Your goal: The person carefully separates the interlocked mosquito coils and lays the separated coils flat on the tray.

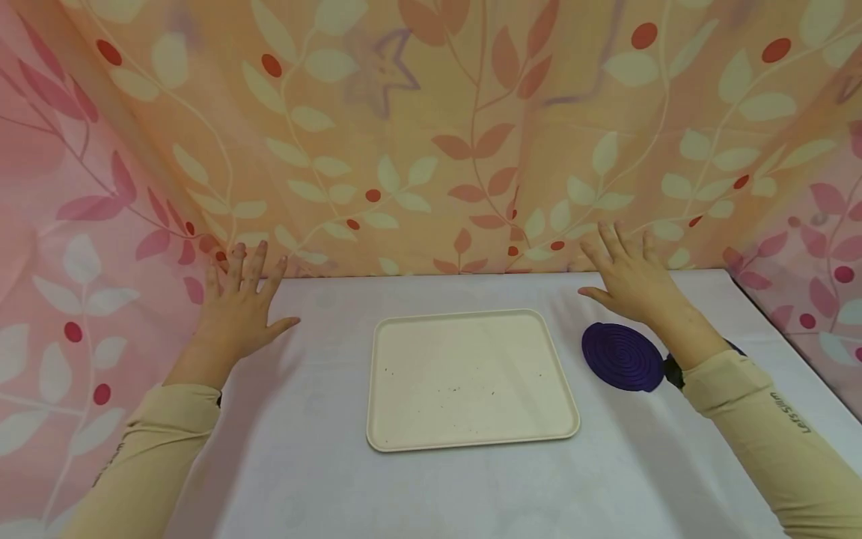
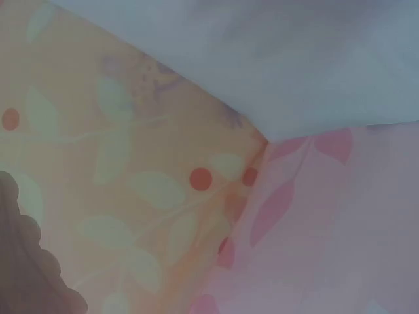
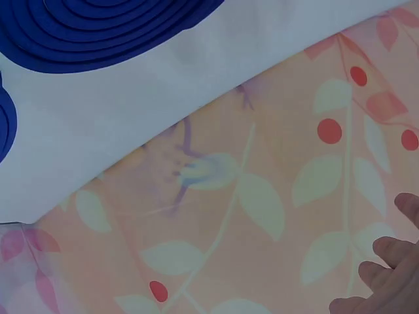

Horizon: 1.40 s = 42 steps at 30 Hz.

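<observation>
Left hand [image 1: 236, 318]: fingers straight and fanned, released, nothing in them. Right hand [image 1: 633, 284]: the same, spread wide and grasping nothing. In the left wrist view the fingers show only as a dark scalloped edge; in the right wrist view a few fingertips [image 3: 391, 251] enter at the lower corner.

Tray [image 1: 438, 352] lies on the desk [image 1: 323, 464] between the two hands and nearer the person than the fingertips, touched by neither. Thumbs point inward, toward its side of the desk.

Round mat [image 1: 622, 357] right of the tray, just beside the right wrist, on the near side of the right fingers. Second mat [image 3: 6, 124] next to it, mostly hidden by the right forearm in the head view.

Tray: cream, smooth, rectangular, rounded corners, low raised rim, dark specks scattered over the base. Mats: deep blue-purple, ridged in concentric rings. Desk: pale, smooth covering. Behind it, peach cloth [image 1: 404, 247] printed with leaves and red dots; pink cloth [image 1: 74, 202] at the sides. Sleeves [image 1: 761, 419] beige, cuffs bunched.
</observation>
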{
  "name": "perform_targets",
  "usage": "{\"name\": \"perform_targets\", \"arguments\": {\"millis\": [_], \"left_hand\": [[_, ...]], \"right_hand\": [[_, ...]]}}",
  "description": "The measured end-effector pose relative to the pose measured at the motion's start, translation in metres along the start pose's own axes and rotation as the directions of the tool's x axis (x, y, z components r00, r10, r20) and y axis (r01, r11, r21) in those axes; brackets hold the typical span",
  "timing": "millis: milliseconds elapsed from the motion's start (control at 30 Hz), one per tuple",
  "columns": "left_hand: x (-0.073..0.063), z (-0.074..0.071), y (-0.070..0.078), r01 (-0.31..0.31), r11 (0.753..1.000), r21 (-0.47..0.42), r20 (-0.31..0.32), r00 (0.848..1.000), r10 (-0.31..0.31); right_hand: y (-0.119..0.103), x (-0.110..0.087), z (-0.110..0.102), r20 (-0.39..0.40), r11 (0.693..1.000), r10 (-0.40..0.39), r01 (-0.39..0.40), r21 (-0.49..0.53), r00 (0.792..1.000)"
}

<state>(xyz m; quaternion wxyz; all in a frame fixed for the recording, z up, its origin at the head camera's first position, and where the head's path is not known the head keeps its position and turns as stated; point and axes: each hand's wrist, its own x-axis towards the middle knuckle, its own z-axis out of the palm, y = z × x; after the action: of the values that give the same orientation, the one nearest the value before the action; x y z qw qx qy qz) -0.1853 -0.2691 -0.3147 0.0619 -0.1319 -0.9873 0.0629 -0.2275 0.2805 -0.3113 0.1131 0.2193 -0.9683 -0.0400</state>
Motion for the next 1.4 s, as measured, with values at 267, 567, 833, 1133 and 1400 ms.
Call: {"name": "perform_targets", "arguments": {"millis": [267,567,833,1133,1400], "left_hand": [[-0.001,0.01,0.009,0.016,1.0,-0.002,-0.034,0.999,-0.016],[-0.01,0.038,0.074,-0.088,0.955,-0.282,-0.255,0.967,0.014],[-0.021,0.048,0.153,-0.161,0.752,-0.639,-0.237,0.972,0.006],[-0.017,0.046,0.231,-0.18,0.316,-0.931,-0.119,0.972,0.204],[-0.017,0.054,0.292,-0.034,0.081,-0.996,-0.016,0.976,0.219]], "right_hand": [[0.001,-0.004,0.004,0.005,0.999,0.023,-0.023,0.032,1.0],[0.005,-0.043,0.021,-0.138,0.939,0.143,-0.091,0.33,0.98],[0.001,-0.075,0.029,-0.07,0.855,0.29,-0.225,0.467,0.954],[0.011,-0.101,0.042,-0.024,0.765,0.396,-0.316,0.561,0.918],[0.02,-0.114,0.053,0.085,0.711,0.432,-0.397,0.581,0.898]]}}
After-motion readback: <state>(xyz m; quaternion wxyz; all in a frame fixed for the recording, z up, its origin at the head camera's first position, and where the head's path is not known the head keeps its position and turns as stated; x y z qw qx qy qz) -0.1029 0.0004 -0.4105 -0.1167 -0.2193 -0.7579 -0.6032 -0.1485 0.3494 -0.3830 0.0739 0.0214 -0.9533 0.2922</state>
